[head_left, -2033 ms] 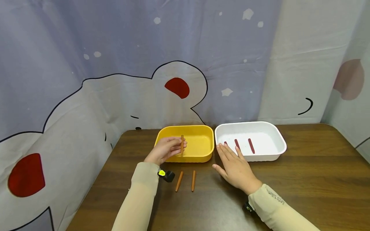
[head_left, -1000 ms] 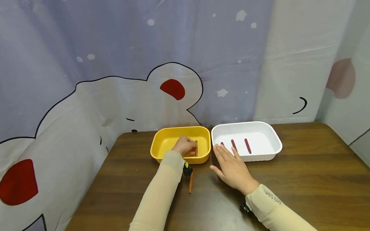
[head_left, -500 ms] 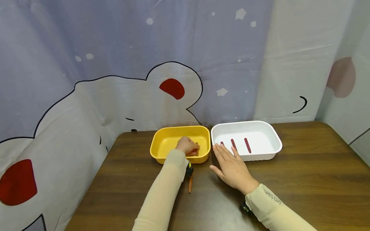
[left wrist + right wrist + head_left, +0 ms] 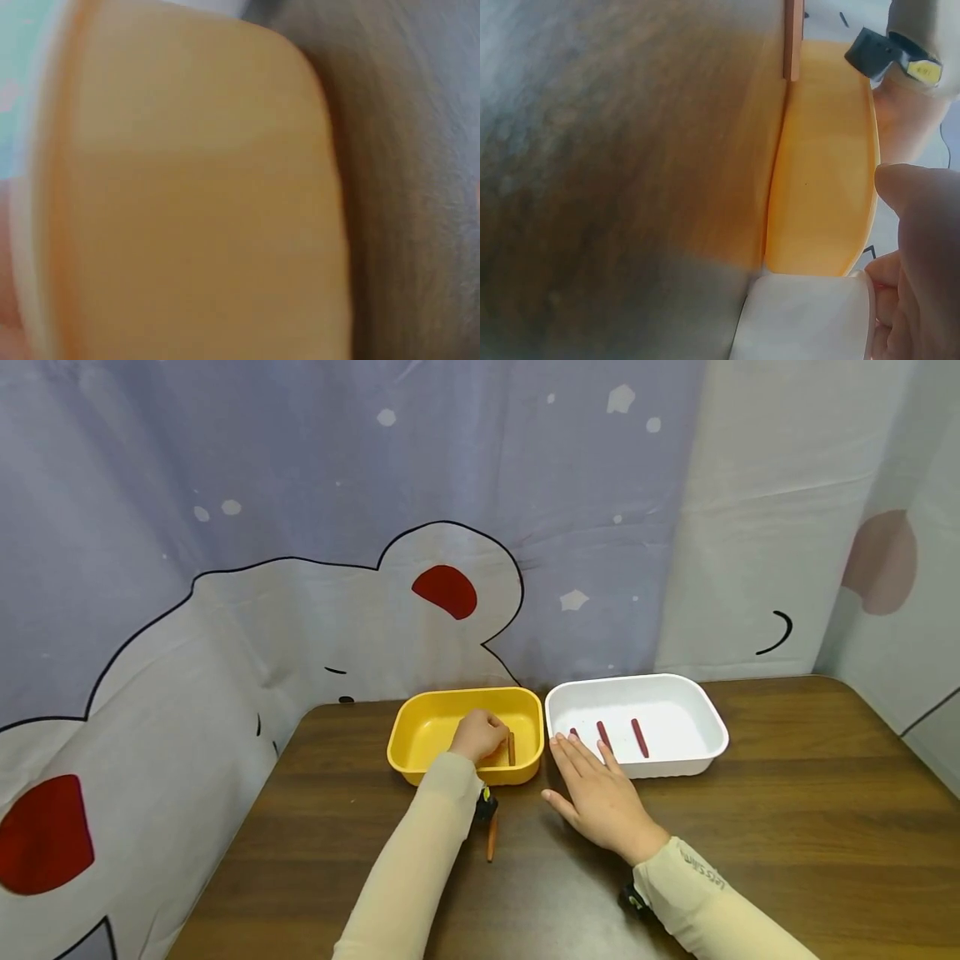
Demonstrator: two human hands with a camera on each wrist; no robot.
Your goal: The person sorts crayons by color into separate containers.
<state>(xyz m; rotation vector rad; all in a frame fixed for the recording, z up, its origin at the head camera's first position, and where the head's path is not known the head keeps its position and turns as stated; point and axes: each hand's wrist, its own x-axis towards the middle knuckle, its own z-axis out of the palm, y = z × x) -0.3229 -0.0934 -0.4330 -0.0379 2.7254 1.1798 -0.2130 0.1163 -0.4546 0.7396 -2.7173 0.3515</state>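
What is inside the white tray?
Inside the white tray, three dark red sticks show. The right hand hides part of the leftmost stick and the tray's near left corner; anything else there cannot be seen.

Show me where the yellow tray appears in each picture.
Head: yellow tray just below centre, left of the white tray.
Left wrist: yellow tray blurred, filling the left and middle.
Right wrist: yellow tray right of centre, above the white tray.
Shared landmark: the wooden table.

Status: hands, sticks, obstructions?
Left hand in yellow tray by brown stick, grip unclear. Right hand fingers straight, at rim of white tray. Left wrist camera partly hides table stick in head view.
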